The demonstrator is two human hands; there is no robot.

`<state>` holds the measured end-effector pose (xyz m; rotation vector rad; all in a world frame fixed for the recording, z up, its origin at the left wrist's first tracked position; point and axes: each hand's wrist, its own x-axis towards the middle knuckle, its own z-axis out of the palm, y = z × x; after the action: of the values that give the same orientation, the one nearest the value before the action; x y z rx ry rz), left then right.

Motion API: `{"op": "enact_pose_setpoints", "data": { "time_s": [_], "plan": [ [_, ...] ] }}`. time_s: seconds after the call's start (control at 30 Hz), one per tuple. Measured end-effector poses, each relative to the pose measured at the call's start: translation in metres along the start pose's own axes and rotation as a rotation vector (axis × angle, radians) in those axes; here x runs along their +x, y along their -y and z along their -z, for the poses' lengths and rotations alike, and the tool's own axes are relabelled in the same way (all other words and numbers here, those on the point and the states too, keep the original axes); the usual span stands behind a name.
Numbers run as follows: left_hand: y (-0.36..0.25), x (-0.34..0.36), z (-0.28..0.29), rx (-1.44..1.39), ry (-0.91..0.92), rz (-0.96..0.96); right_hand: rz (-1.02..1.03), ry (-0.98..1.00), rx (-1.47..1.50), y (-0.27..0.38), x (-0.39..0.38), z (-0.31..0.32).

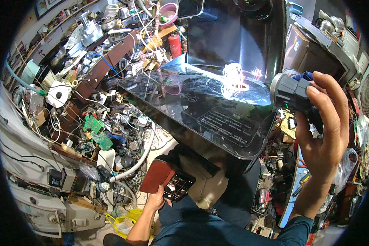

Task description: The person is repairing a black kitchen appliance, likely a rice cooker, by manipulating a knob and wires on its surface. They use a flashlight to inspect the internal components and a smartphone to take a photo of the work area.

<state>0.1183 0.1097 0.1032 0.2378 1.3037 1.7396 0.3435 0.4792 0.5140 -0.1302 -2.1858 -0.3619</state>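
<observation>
My right hand is raised at the right, its fingers curled round a dark grey lamp with a round silver rim. The lamp is lit and faces left. Its beam makes a bright white patch on a large glossy black appliance, close beside it. The appliance has a flat panel with a printed label and an upright black back. Low in the middle, my left hand grips a phone in an open reddish-brown flip case. The phone's screen is on, above my lap.
Cables, green circuit boards and loose parts lie piled at the left. A red cylinder and a pink basin stand behind the appliance. At the right are a fan, a blue strip and more clutter.
</observation>
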Motion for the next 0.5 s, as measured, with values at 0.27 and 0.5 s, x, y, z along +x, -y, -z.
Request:
{"op": "enact_pose_setpoints", "data": {
  "time_s": [0.27, 0.5],
  "plan": [
    [0.003, 0.010, 0.010, 0.047, 0.025, -0.004, 0.001, -0.034, 0.017, -0.004, 0.002, -0.006],
    [0.005, 0.012, 0.017, 0.071, 0.030, 0.055, -0.006, -0.057, 0.042, -0.007, -0.001, -0.007]
  ]
}}
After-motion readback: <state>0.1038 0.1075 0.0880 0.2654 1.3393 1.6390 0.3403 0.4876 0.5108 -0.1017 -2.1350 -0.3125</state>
